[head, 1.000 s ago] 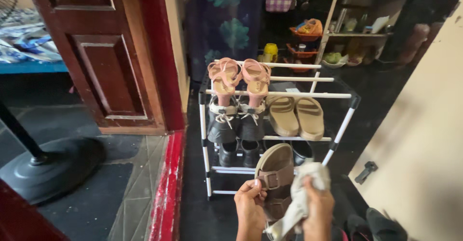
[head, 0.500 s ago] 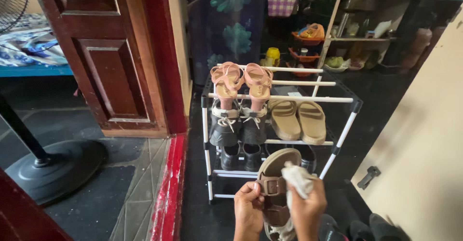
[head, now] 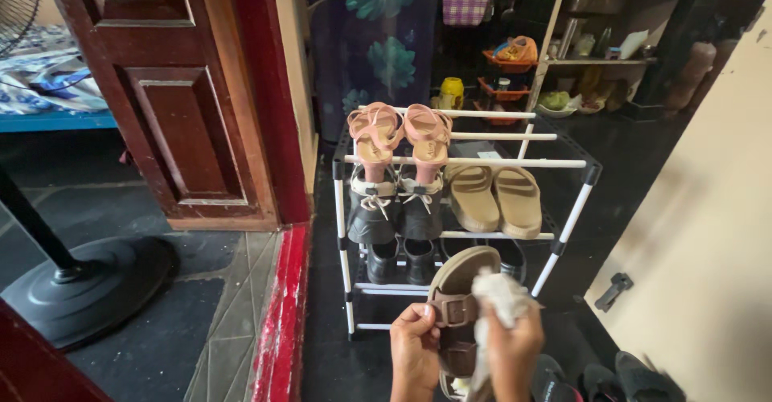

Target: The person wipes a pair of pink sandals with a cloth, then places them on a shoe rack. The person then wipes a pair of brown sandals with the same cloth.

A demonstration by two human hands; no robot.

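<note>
**In front of the shoe rack: a brown sandal held and a cloth pressed to it**

At the bottom of the view, the left hand point(head: 416, 354) pinches the brown buckled sandal point(head: 457, 301) by its left edge, thumb on top beside the buckle strap, fingers curled underneath. The sandal stands tilted, toe end up, just in front of the lowest tier of the white-tubed shoe rack point(head: 563, 229). The right hand point(head: 515, 354) is closed around a pale crumpled cloth point(head: 498, 293), which touches the sandal's right side near the strap.

On the rack, pink strappy heels point(head: 400, 133) sit on the top tier, black lace-up boots point(head: 394, 205) and tan slides point(head: 494, 197) on the middle tier, black shoes point(head: 400, 257) below. A dark wooden door point(head: 177, 88) stands to the left, beside a red threshold point(head: 281, 313); a round black stand base point(head: 84, 285) rests on the floor further left.
</note>
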